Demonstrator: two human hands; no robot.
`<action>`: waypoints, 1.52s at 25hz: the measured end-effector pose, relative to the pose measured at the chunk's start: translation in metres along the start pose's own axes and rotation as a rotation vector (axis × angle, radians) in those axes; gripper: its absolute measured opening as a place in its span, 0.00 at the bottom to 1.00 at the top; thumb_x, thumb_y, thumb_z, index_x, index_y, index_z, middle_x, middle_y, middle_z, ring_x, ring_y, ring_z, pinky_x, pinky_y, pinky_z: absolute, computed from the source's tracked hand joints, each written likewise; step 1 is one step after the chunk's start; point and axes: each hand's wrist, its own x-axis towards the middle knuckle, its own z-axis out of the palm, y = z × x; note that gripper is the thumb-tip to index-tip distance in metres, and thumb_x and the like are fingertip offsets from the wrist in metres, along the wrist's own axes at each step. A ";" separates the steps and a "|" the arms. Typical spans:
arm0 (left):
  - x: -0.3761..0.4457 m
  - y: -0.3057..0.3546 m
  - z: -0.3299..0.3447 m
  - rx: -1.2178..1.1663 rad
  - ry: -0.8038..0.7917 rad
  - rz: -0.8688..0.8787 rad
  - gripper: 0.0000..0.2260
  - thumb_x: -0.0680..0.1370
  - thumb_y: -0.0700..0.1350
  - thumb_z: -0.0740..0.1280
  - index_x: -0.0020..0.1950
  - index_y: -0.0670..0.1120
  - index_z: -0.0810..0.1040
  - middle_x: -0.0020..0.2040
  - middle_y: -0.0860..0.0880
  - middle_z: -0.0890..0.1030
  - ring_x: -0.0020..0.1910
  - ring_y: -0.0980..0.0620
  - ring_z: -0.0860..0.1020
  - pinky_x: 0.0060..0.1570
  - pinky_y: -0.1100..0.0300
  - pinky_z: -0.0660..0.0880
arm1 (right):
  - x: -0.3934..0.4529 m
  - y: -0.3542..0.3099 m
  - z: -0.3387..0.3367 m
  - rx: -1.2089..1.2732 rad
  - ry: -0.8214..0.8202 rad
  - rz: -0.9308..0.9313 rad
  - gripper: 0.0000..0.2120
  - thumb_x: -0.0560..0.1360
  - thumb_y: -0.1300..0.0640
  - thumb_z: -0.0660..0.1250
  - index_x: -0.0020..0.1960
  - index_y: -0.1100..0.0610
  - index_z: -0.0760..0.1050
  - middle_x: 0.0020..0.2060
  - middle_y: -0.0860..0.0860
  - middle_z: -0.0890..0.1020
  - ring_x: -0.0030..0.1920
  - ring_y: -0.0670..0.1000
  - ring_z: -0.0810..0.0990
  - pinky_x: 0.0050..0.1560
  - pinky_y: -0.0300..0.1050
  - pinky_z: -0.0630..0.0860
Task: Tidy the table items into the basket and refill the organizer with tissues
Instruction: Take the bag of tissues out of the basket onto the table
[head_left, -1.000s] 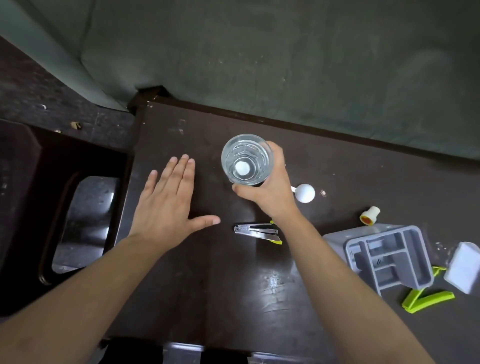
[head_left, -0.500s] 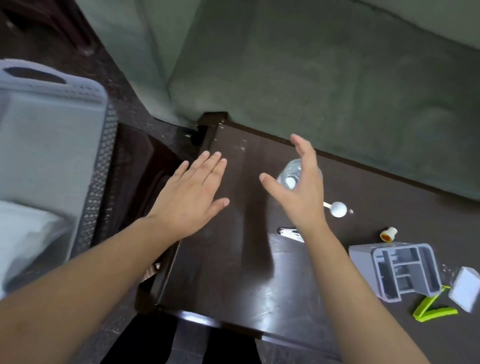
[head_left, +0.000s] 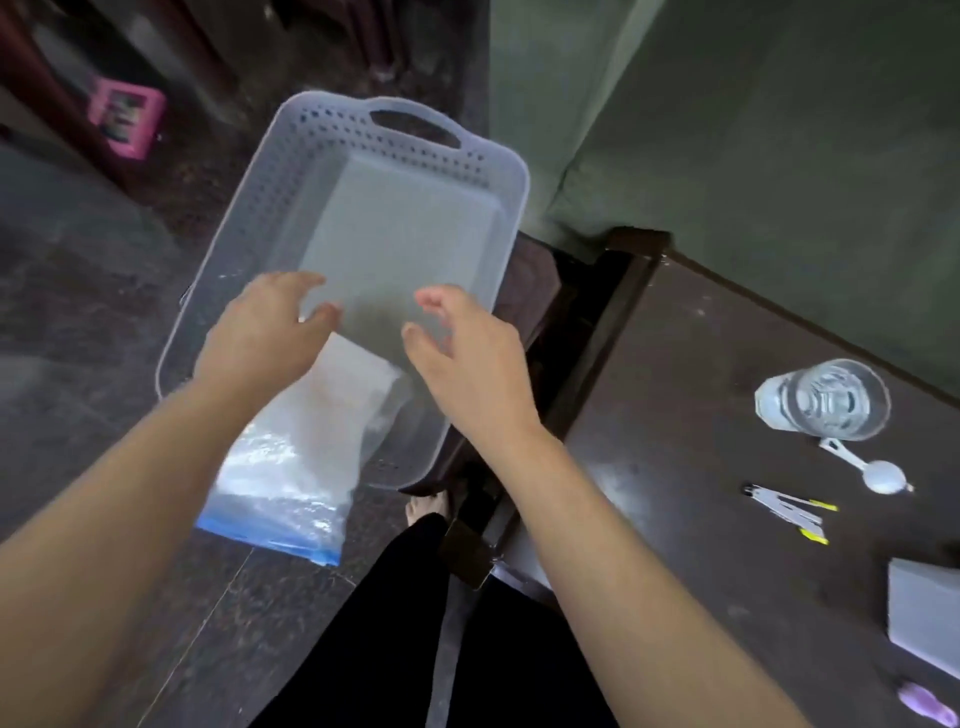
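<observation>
A pale grey perforated basket (head_left: 332, 140) stands left of the dark table (head_left: 691, 467), below its level. A clear plastic bag of white tissues (head_left: 311, 447) leans over the basket's near edge. My left hand (head_left: 254, 332) and my right hand (head_left: 467, 358) both hover above the basket's near half, fingers apart, holding nothing. On the table lie a glass tumbler (head_left: 826, 400), a white measuring spoon (head_left: 872, 470), a nail clipper (head_left: 789, 512) and the grey organizer (head_left: 924, 613), cut off by the right edge.
A green sofa (head_left: 753, 130) runs behind the table. A pink box (head_left: 124, 117) sits on the dark floor at the upper left. A purple object (head_left: 930, 701) lies at the table's near right. My black-clad leg and bare foot (head_left: 426, 506) are below the basket.
My right hand let go of the glass, which stays on the table. My view swung left, and both hands moved from the table to above the basket.
</observation>
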 end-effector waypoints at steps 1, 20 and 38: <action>0.006 -0.016 0.000 0.056 -0.115 -0.103 0.21 0.79 0.52 0.61 0.67 0.41 0.72 0.66 0.36 0.73 0.65 0.38 0.71 0.64 0.49 0.66 | 0.005 -0.005 0.010 -0.101 -0.079 0.013 0.15 0.78 0.53 0.62 0.63 0.57 0.72 0.59 0.53 0.80 0.59 0.56 0.77 0.56 0.47 0.70; -0.053 0.064 -0.002 -0.751 -0.011 -0.078 0.10 0.77 0.51 0.65 0.56 0.54 0.67 0.42 0.51 0.77 0.36 0.53 0.78 0.28 0.60 0.75 | -0.034 0.010 -0.048 0.204 0.292 0.348 0.22 0.72 0.61 0.67 0.64 0.47 0.72 0.60 0.42 0.76 0.57 0.44 0.74 0.58 0.40 0.70; -0.104 0.171 0.252 -0.341 -0.432 0.077 0.17 0.77 0.46 0.64 0.64 0.48 0.63 0.52 0.45 0.76 0.51 0.40 0.77 0.53 0.50 0.71 | -0.158 0.290 -0.098 0.454 0.456 0.620 0.21 0.73 0.68 0.65 0.64 0.53 0.72 0.61 0.48 0.77 0.50 0.47 0.80 0.50 0.33 0.76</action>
